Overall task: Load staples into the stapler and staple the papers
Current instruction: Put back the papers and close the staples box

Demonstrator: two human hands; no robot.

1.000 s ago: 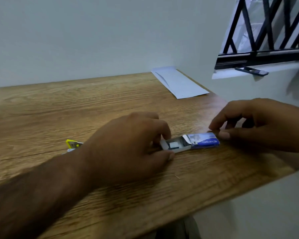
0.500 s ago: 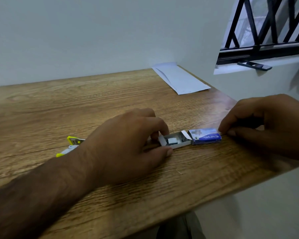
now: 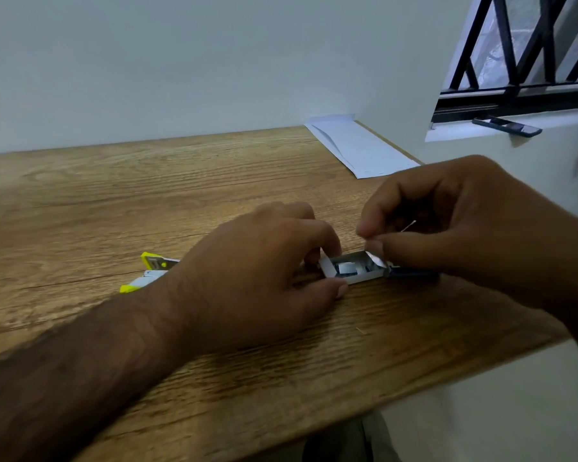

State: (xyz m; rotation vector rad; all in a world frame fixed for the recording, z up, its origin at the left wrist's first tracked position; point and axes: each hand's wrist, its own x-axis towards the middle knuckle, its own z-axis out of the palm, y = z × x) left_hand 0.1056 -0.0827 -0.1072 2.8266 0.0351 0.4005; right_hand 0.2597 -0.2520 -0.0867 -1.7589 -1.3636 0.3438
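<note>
A small staple box (image 3: 351, 271) lies on the wooden table (image 3: 147, 195), its white tray slid out to the left of the blue sleeve (image 3: 411, 273). Silvery staples (image 3: 347, 268) show inside the tray. My left hand (image 3: 264, 275) pinches the tray's left end between thumb and fingers. My right hand (image 3: 464, 235) hovers over the sleeve and hides most of it, its thumb and forefinger closed together at the tray's raised flap. A yellow and white stapler (image 3: 147, 271) lies behind my left wrist, partly hidden. Folded white papers (image 3: 357, 148) rest at the table's far right corner.
A white wall runs along the table's back edge. On the right a window with black bars has a ledge with a dark flat object (image 3: 508, 126) on it. The table's front edge runs diagonally just below my hands.
My right hand has moved left from the sleeve's right end to over the sleeve, with fingertips now at the tray's flap. My left hand still holds the tray. The camera has shifted slightly.
</note>
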